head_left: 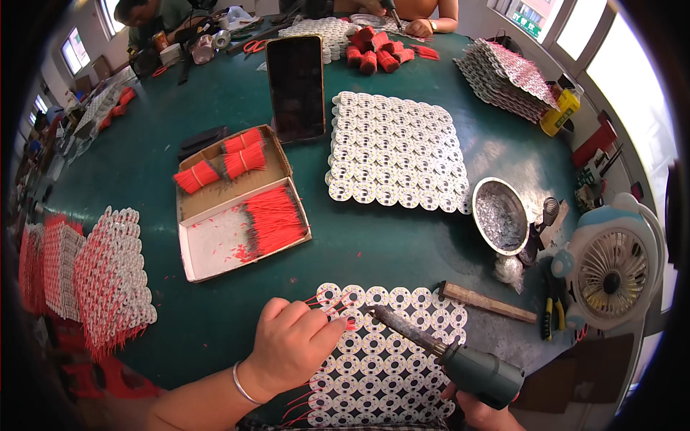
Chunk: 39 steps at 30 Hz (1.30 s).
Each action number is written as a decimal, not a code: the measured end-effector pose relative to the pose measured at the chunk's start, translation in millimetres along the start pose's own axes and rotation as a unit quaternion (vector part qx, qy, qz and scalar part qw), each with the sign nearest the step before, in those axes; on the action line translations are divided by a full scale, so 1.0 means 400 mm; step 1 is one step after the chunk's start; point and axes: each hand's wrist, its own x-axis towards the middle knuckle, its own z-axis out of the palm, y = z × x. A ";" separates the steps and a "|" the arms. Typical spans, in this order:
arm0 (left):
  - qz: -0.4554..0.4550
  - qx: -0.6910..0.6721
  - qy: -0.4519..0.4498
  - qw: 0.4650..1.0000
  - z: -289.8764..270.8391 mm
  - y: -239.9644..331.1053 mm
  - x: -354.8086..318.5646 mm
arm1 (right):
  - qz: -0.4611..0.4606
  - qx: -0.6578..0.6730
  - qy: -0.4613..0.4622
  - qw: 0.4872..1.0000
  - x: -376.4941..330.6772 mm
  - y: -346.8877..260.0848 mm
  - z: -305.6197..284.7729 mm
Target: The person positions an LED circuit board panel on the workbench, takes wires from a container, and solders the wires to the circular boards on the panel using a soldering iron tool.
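The left hand point(298, 346), wearing a silvery bangle point(244, 384) at the wrist, is clenched with its fingertips pinching thin red wires point(351, 325) above the upper left part of a sheet of white ring-shaped circuit discs point(370, 365). That sheet lies at the near edge of a dark green table point(388, 251), with more red strands jutting from its lower left side. The right hand point(480, 412), partly hidden, grasps the dark green handle of a soldering iron point(483, 373); the iron's darkened tip points left over the sheet, close to the left fingers, though whether it touches a disc cannot be told. Beyond them, a shallow open cardboard box point(201, 248) carries loose red wires in its near half and tied red bundles point(244, 159) in its far half. A black-screened phone point(296, 90) stands upright just behind it. To the right lie a stack of white disc sheets point(399, 151), a round metal bowl point(497, 182), a brown wooden bar point(489, 302) and a white-and-blue fan point(611, 276)
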 end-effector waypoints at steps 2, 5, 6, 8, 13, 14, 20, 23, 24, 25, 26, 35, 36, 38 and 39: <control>0.001 -0.014 0.019 1.000 0.001 0.006 -0.001 | 0.006 0.008 0.013 1.000 -0.004 -0.012 0.001; 0.009 -0.008 0.020 1.000 0.007 0.008 -0.005 | 0.063 -0.032 -0.018 0.997 0.007 -0.061 0.001; 0.009 -0.008 0.020 1.000 0.010 0.010 -0.005 | 0.045 -0.036 -0.004 0.998 0.012 -0.074 0.011; 0.007 -0.014 0.017 1.000 0.012 0.012 -0.007 | 0.028 -0.040 0.009 0.999 0.014 -0.077 0.016; 0.012 0.005 0.007 1.000 0.002 0.011 -0.006 | 0.042 0.000 -0.001 0.999 0.013 -0.073 0.026; 0.015 0.018 0.002 1.000 -0.002 0.012 -0.005 | 0.042 0.001 -0.003 0.999 0.014 -0.077 0.027; 0.018 0.026 -0.005 0.999 -0.006 0.019 0.003 | 0.020 -0.002 0.009 1.000 0.009 -0.070 0.034; 0.017 0.026 -0.007 0.999 -0.005 0.022 0.001 | -0.043 -0.072 -0.003 0.996 0.002 -0.052 0.025; 0.016 0.027 -0.006 0.999 -0.009 0.021 -0.001 | 0.011 -0.024 -0.002 1.000 -0.017 -0.037 0.020; 0.011 0.025 -0.010 1.000 -0.013 0.019 -0.003 | 0.065 0.023 -0.001 0.998 -0.029 -0.026 0.016; 0.009 0.024 -0.016 1.000 -0.015 0.024 0.000 | 0.064 0.025 -0.001 0.998 -0.032 -0.018 0.009; -0.036 -0.016 0.039 0.998 -0.036 0.049 -0.010 | 0.037 0.052 -0.004 0.998 -0.062 -0.004 0.017; -0.038 -0.015 0.038 0.998 -0.041 0.053 -0.019 | 0.065 0.066 -0.013 0.996 -0.077 0.007 0.019; -0.043 -0.013 0.019 0.999 -0.042 0.067 -0.043 | 0.095 0.078 -0.022 0.992 -0.094 0.030 0.019; -0.050 -0.013 0.015 0.999 -0.035 0.065 -0.052 | 0.013 -0.046 -0.058 0.997 -0.097 0.046 0.016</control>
